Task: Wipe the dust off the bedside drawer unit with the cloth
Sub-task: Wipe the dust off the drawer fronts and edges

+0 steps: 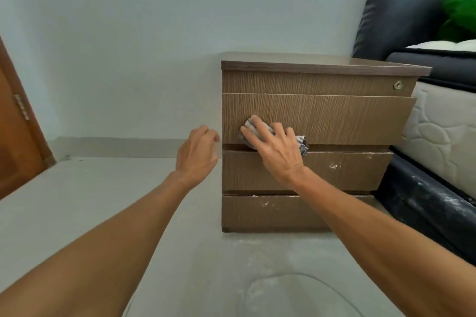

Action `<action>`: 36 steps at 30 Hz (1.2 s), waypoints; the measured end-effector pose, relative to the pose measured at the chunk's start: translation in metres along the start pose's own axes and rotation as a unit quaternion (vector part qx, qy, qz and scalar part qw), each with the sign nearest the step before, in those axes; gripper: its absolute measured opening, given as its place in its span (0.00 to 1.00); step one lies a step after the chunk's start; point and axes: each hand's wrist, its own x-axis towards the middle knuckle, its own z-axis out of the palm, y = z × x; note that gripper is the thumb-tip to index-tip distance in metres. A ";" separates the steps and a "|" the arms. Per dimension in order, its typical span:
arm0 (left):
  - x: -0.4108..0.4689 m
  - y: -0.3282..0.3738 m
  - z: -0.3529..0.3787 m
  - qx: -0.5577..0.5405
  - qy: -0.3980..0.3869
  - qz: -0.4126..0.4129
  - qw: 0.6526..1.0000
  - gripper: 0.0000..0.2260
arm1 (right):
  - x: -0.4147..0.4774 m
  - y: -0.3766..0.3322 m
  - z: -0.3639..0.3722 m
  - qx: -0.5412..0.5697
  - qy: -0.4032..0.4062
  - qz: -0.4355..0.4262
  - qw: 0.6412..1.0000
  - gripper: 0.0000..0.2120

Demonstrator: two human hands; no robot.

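Observation:
A brown wood-grain bedside drawer unit [347, 116] stands on the floor against the pale wall, with three drawer fronts and a small round lock at its top right. My right hand [277, 148] presses a grey-and-white cloth [302, 143] flat against the lower left of the top drawer front. Most of the cloth is hidden under the fingers. My left hand [198, 154] hovers just left of the unit's left edge, fingers loosely curled, holding nothing. White dusty marks show on the middle and bottom drawer fronts.
A bed with a white mattress [443, 131] and dark frame [422, 203] touches the unit's right side. A dark headboard [396, 8] and a green pillow [461, 13] sit above. A brown door [15, 136] stands at the left. White dust lies on the grey floor [270, 265].

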 end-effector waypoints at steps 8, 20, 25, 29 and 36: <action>-0.012 0.017 0.026 0.069 -0.147 0.054 0.985 0.23 | -0.026 0.021 -0.009 0.044 0.004 0.091 0.995 0.33; -0.009 0.032 0.016 0.066 -0.137 -0.004 0.988 0.10 | -0.025 -0.044 0.001 0.186 0.006 0.122 0.975 0.27; -0.006 0.030 0.019 0.107 -0.100 0.045 0.988 0.04 | -0.031 -0.054 0.017 0.152 -0.026 0.140 0.978 0.25; -0.007 0.042 0.028 0.166 -0.084 0.048 0.981 0.08 | -0.039 -0.029 0.020 0.094 -0.034 0.122 0.987 0.25; -0.010 0.059 0.046 0.154 -0.073 0.047 0.984 0.06 | -0.084 0.042 0.021 0.055 -0.056 0.166 0.983 0.26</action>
